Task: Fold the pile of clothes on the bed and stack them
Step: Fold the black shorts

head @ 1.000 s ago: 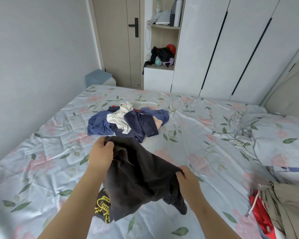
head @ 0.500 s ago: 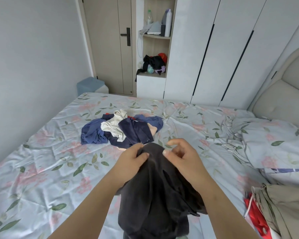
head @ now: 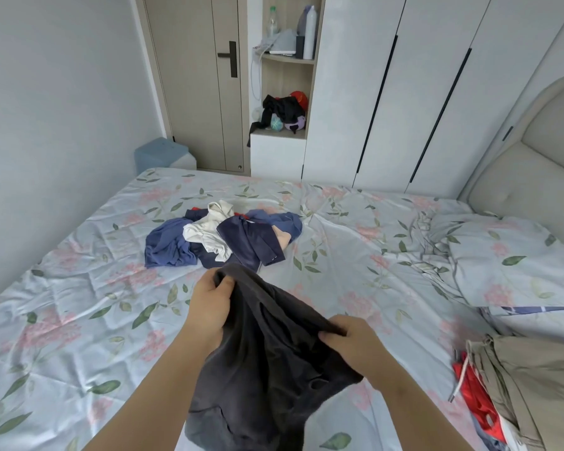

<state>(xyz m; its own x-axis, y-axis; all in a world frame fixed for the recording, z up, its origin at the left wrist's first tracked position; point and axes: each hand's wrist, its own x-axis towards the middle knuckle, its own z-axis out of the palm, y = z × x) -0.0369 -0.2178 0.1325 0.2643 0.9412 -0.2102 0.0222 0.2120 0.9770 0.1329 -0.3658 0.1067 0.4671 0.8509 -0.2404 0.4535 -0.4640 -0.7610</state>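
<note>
My left hand (head: pixel 213 302) pinches the top edge of a dark garment (head: pixel 267 369), held up over the bed (head: pixel 79 320). My right hand (head: pixel 352 340) grips the same edge lower, nearer me. The cloth hangs crumpled between my forearms. Unfolded pile (head: pixel 222 237) lies beyond the left hand. Tan and red clothes (head: pixel 515 395) at right.

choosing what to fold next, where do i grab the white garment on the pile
Likely its raised far end, from above: the white garment lies on top of the pile, but a navy piece overlaps its right edge.
</note>
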